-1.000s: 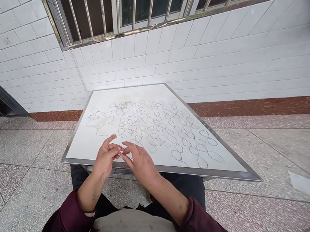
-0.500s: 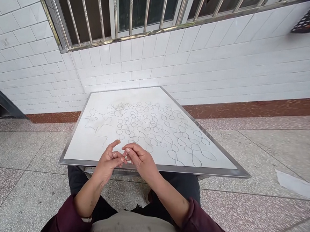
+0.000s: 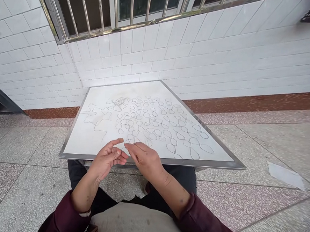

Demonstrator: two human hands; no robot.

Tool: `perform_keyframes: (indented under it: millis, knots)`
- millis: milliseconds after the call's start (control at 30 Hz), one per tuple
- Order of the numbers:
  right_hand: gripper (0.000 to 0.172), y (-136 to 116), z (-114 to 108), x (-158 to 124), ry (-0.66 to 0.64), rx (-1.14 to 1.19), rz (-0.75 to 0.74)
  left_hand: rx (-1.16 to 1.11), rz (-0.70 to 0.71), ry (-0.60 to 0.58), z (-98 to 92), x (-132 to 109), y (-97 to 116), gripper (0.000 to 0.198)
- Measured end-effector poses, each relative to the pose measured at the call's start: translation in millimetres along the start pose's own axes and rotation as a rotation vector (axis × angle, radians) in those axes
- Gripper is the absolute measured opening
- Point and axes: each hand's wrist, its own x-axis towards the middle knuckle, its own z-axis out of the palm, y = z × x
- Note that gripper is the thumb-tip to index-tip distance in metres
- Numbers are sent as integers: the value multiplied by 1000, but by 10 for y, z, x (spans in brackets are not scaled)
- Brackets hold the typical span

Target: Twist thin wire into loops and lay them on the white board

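My left hand is over the near edge of the white board. Its thumb presses against the curled fingers while the index finger points out. Close on its right, my right hand has its thumb and fingertips pinched together, facing the left fingers. A very thin wire shows faintly between the hands; most of it is hidden by the fingers. Just beyond lie many thin wire figure-eight loops in rough rows across the board. Bent, unlooped wire pieces are on the left part.
A tangled pile of wire lies toward the back of the metal-framed white board table. A tiled wall with a barred window stands behind it. White paper rests on the floor at right.
My right hand has turned so its back faces up more, with fingers straighter. The left fingers have loosened a little. The whole view has shifted slightly.
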Motion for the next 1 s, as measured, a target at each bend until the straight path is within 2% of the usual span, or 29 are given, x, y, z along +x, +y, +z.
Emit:
perform_keyframes:
  millis: [133,333,633,867,1000]
  knots:
    - [27,-39,-11,-49,-24,76,-10,-108,9,-29,37,-28,-52,58]
    - [28,9,-33,-110,-69,146,10,-139,-20,-158,16,-79,-43,67]
    - [26,-48,-109,-90,-42,94,99,-213,32,-90,106,-81,-112,72]
    - [20,-141,-132,-44,-54,236,312,-167,95,-52,117,-65,-109,76]
    - [17,-156,-103,-45,-42,302,369,-123,113,-29,80,-43,-127,74]
